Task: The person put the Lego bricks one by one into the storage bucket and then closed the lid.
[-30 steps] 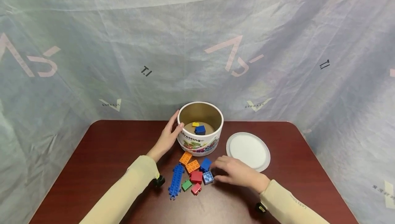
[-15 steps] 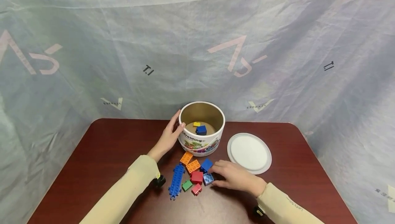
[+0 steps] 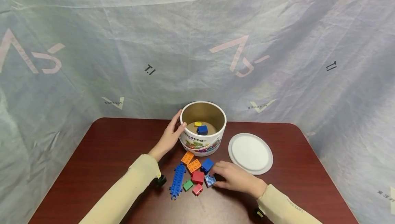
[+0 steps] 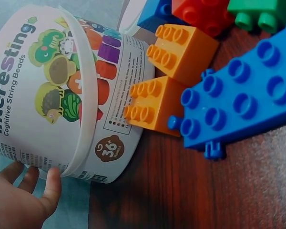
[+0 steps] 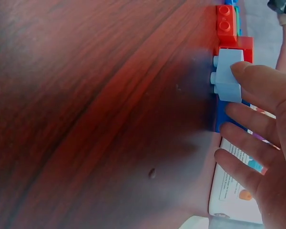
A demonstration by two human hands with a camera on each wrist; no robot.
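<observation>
Seemingly pinching the light-blue block [image 5: 228, 81] in the right hand [image 3: 236, 176], with the bucket [image 3: 200, 145] ahead-left of that grip.

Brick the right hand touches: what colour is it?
The brick is light blue, showing best in the right wrist view.

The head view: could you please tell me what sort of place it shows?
Possibly a makeshift recording booth: a creased, printed sheet hangs behind a dark red table bearing toy bricks.

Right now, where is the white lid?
In the head view, the white lid lies on the table, right of the bucket and just beyond the right hand.
</observation>
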